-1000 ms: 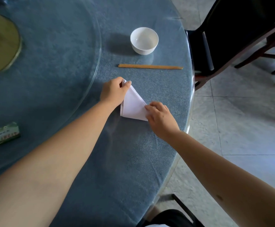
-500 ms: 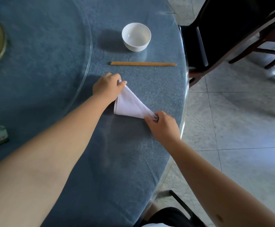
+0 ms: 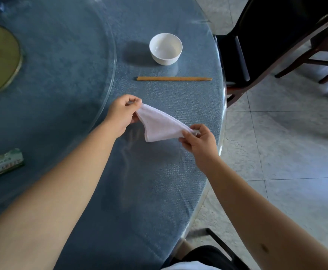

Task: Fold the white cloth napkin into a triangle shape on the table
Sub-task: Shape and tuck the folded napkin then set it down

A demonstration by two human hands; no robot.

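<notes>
The white cloth napkin (image 3: 161, 125) is folded into a triangle and hangs stretched between my two hands, just above the blue round table (image 3: 159, 191). My left hand (image 3: 123, 114) pinches the napkin's upper left corner between thumb and fingers. My right hand (image 3: 198, 141) pinches its lower right corner. The third corner droops toward the table below the middle.
A white bowl (image 3: 166, 48) stands at the far side, with wooden chopsticks (image 3: 173, 79) lying between it and the napkin. A glass turntable (image 3: 112, 71) covers the table's left part. A patterned box (image 3: 2, 164) lies at the left. Dark chairs (image 3: 276, 45) stand to the right.
The napkin lay flat on the table under both hands; now both hands have pinched its two far corners and lifted it, pulling it taut between them.
</notes>
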